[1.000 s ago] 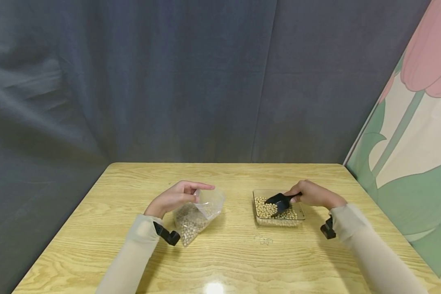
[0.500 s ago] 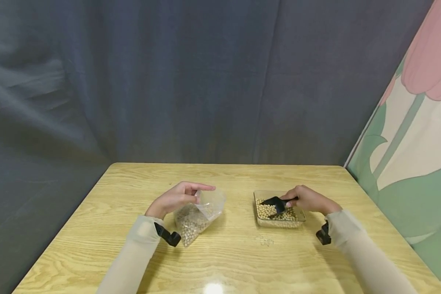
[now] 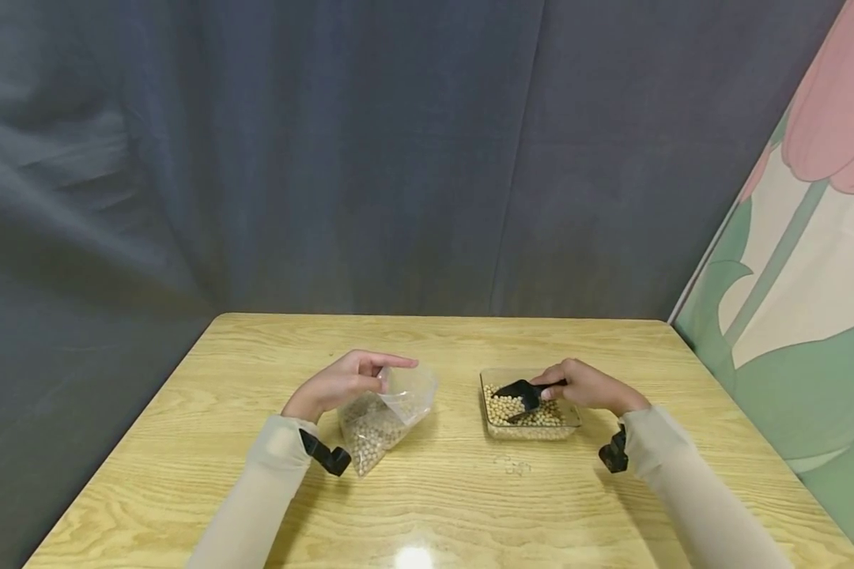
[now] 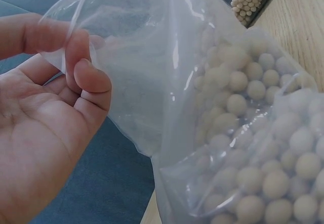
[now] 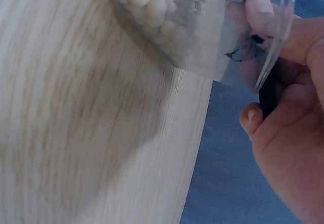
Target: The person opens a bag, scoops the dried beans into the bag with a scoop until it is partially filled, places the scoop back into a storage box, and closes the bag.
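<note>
My left hand (image 3: 338,385) pinches the rim of a clear plastic bag (image 4: 136,82), holding its mouth apart. Round pale beans (image 4: 250,178), probably soybeans, fill the bag's lower part, which rests on the table. On the right stands a clear rectangular container (image 3: 534,433) with more of these beans (image 3: 500,407) inside. My right hand (image 3: 589,386) grips the handle of a black scoop (image 3: 523,391), whose blade sits down among the beans in the container. In the right wrist view the fingers curl round the black handle (image 5: 268,100) beside the container's clear wall (image 5: 212,42).
The wooden table (image 3: 427,506) carries both bag and container. A few small clear bits (image 3: 512,466) lie in front of the container. A dark curtain (image 3: 370,158) hangs behind the table, and a flower-patterned cloth (image 3: 811,316) hangs at the right.
My right hand has moved left with the scoop, pushing it through the beans. The container has slid slightly to the left. My left hand and the bag have stayed nearly still.
</note>
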`<state>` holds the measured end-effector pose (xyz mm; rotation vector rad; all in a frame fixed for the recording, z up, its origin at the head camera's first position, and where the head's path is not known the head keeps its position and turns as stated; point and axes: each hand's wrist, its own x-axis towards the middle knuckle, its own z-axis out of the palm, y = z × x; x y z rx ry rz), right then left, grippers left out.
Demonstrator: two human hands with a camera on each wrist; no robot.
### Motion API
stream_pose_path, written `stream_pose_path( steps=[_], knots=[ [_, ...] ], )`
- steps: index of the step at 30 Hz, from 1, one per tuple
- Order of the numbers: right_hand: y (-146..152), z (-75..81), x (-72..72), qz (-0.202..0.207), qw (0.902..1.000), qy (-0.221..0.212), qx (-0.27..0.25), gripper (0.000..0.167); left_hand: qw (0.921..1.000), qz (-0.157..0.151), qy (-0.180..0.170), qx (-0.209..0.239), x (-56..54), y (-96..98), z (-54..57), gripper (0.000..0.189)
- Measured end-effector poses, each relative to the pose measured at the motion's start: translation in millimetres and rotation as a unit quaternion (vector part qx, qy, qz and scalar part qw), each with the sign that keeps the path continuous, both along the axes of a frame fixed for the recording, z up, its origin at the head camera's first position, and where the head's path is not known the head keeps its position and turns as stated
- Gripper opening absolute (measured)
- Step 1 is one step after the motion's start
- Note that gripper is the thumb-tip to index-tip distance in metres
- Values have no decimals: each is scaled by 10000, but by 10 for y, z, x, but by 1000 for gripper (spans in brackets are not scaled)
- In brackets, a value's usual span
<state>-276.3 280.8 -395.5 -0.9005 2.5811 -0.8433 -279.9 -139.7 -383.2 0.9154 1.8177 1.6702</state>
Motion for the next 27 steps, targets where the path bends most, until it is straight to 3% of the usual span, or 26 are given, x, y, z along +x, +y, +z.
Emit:
stream_pose_path(
  steps=[10, 27],
  knots=[
    [-21, -65, -1, -33, 10000, 37, -13, 36, 10000, 34, -51, -40, -19, -15, -10, 51],
    [37, -38, 25, -168, 9994, -198, -249, 38, 10000, 44, -50, -47, -10, -29, -37, 51]
  ],
)
